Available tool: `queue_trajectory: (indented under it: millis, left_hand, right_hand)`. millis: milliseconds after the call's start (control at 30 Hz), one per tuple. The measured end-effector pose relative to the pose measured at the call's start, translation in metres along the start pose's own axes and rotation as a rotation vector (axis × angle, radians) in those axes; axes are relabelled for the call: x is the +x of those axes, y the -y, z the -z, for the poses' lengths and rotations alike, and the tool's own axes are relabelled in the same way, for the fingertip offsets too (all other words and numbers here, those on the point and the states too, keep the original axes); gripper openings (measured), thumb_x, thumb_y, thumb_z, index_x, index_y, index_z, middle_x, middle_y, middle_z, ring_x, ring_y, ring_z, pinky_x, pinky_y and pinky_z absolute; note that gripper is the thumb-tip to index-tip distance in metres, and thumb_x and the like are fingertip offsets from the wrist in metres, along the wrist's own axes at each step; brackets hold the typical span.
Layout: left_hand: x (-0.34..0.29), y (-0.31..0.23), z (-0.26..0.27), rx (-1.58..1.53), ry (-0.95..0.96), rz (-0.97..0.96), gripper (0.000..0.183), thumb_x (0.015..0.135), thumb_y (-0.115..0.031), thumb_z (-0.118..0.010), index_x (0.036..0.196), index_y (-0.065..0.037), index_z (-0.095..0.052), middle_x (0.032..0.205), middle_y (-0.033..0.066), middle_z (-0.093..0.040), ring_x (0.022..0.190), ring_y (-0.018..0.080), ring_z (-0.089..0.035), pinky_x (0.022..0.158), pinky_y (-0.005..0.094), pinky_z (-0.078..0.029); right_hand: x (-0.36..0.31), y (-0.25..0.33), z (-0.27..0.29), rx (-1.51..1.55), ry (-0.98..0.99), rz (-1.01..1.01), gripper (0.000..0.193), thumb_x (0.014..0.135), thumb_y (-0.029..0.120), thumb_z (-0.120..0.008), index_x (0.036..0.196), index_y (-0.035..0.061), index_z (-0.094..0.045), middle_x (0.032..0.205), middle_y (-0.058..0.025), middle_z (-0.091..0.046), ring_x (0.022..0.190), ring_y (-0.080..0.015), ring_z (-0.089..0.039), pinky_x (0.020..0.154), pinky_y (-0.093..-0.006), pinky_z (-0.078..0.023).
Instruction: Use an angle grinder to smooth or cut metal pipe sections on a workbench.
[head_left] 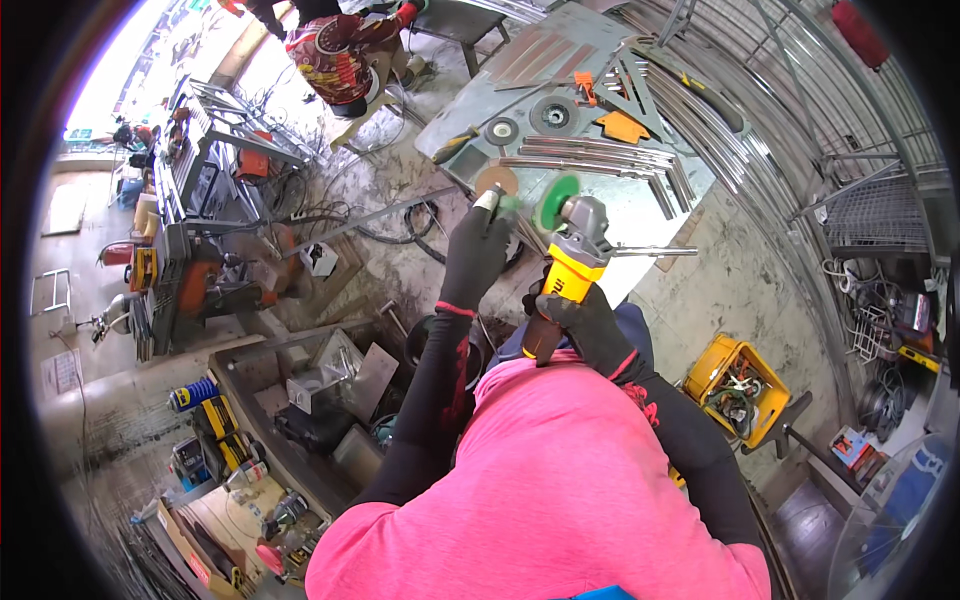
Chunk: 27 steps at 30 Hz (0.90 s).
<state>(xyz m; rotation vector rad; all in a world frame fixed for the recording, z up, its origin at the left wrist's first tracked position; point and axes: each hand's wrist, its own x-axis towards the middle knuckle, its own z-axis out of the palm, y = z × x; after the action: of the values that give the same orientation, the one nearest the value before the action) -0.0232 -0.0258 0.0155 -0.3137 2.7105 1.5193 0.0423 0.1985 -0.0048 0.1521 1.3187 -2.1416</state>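
In my black-gloved right hand (598,330) is a yellow and grey angle grinder (578,265), gripped round its body. Its head carries a green disc (556,203), which faces left toward my other hand and stands apart from it. My left hand (478,245), also gloved in black, reaches forward to the near left edge of the metal table (470,110). Its fingers are drawn together at a pale tip; what they hold is too small and blurred to name. Just beyond the fingertips is a brown round disc (497,180). A greenish blur shows beside them.
Metal tubes (600,155), grinding discs (553,115) and an orange magnet-like block (622,127) lie on the table. A yellow crate (738,390) stands at right. Cables (425,215) cross the floor. At left is a cluttered bin (340,370). Another person (335,60) crouches far ahead.
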Motion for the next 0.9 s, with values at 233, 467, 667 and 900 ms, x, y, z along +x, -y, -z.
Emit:
queue_trajectory:
  millis: [233, 467, 667, 900]
  left_hand:
    - [0.052, 0.020, -0.055, 0.436, -0.018, -0.385, 0.052, 0.093, -0.036, -0.086, 0.132, -0.003, -0.075, 0.105, 0.0230, -0.078, 0.099, 0.0427, -0.075, 0.089, 0.0528, -0.057]
    - [0.020, -0.044, -0.039, 0.191, 0.146, -0.148, 0.041, 0.106, -0.026, -0.074, 0.134, 0.005, -0.071, 0.107, 0.0252, -0.079, 0.103, 0.0380, -0.080, 0.091, 0.0438, -0.060]
    - [-0.088, -0.074, -0.049, -0.053, 0.354, -0.211, 0.052, 0.094, -0.017, -0.083, 0.137, 0.002, -0.062, 0.117, 0.0263, -0.075, 0.103, 0.0384, -0.076, 0.085, 0.0443, -0.059]
    - [-0.090, -0.019, -0.031, -0.604, 0.250, 0.160, 0.050, 0.086, 0.004, -0.076, 0.135, -0.003, -0.066, 0.107, 0.0031, -0.075, 0.094, 0.0107, -0.071, 0.081, 0.0304, -0.058]
  right_hand:
    - [-0.025, 0.024, 0.007, 0.247, -0.243, 0.051, 0.037, 0.096, 0.020, -0.087, 0.124, 0.0054, -0.068, 0.107, -0.0053, -0.077, 0.093, -0.0155, -0.074, 0.083, -0.0332, -0.062]
    - [-0.029, 0.025, 0.023, 0.253, -0.292, 0.217, 0.040, 0.104, 0.029, -0.083, 0.131, 0.0039, -0.067, 0.119, -0.0073, -0.079, 0.104, -0.0165, -0.075, 0.094, -0.0346, -0.061]
    - [-0.012, 0.035, 0.034, -0.305, -0.268, 0.195, 0.052, 0.107, 0.047, -0.078, 0.134, 0.0025, -0.071, 0.117, -0.0061, -0.078, 0.104, -0.0151, -0.073, 0.088, -0.0335, -0.057]
    - [-0.012, 0.067, 0.004, -0.715, 0.072, 0.178, 0.051, 0.106, 0.046, -0.079, 0.137, 0.0071, -0.071, 0.129, -0.0152, -0.077, 0.120, -0.0273, -0.075, 0.103, -0.0417, -0.058]
